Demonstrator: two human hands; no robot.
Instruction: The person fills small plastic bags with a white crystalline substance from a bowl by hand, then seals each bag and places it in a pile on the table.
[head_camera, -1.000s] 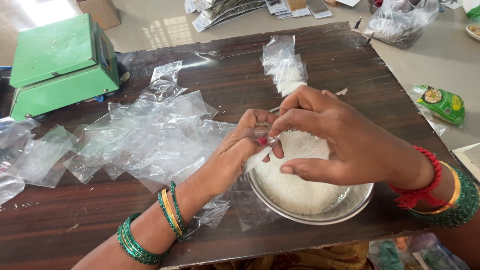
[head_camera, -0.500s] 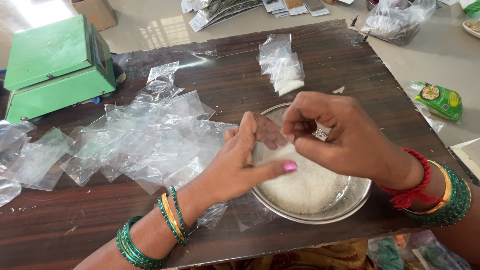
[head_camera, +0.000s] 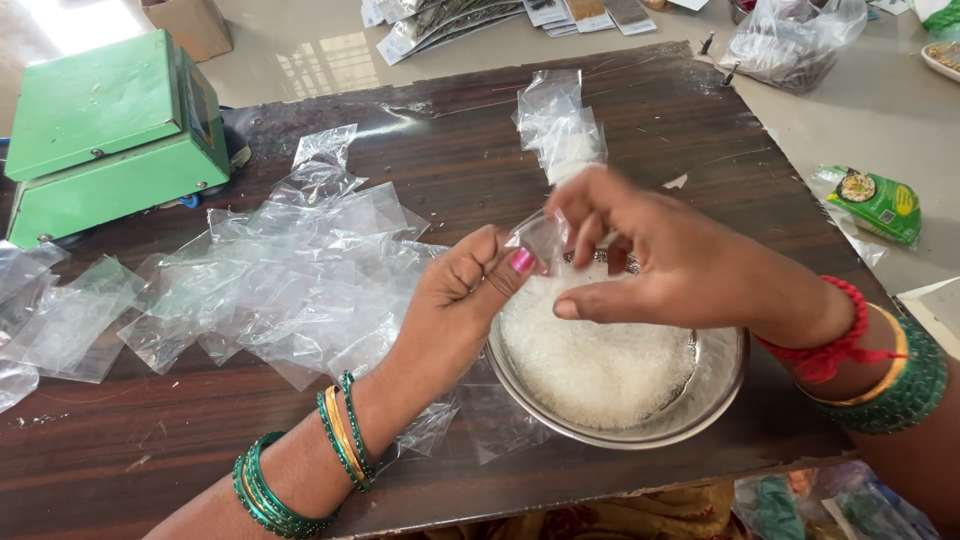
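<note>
Left hand: reaching in from the lower left, thumb and fingers pinching together on one edge of a small clear plastic pouch; green and gold bangles are sitting on the wrist and forearm.

Right hand: coming in from the right, fingertips closing on the other side of the same pouch, thumb stretching out underneath; a red thread and green and gold bangles are circling the wrist.

Small clear plastic pouch: hanging between the two hands, just above the far rim of the steel bowl. Whether anything is lying inside it cannot be told.

Steel bowl: standing on the dark wooden counter near its front edge, holding a heap of white grains.

Loose clear pouches: lying spread in an overlapping pile on the counter, left of the bowl.

Stack of pouches: lying further back on the counter, beyond the hands.

Green weighing scale: sitting at the far left corner of the counter.

Green packet: lying on the floor to the right of the counter, well apart from the bowl.
</note>
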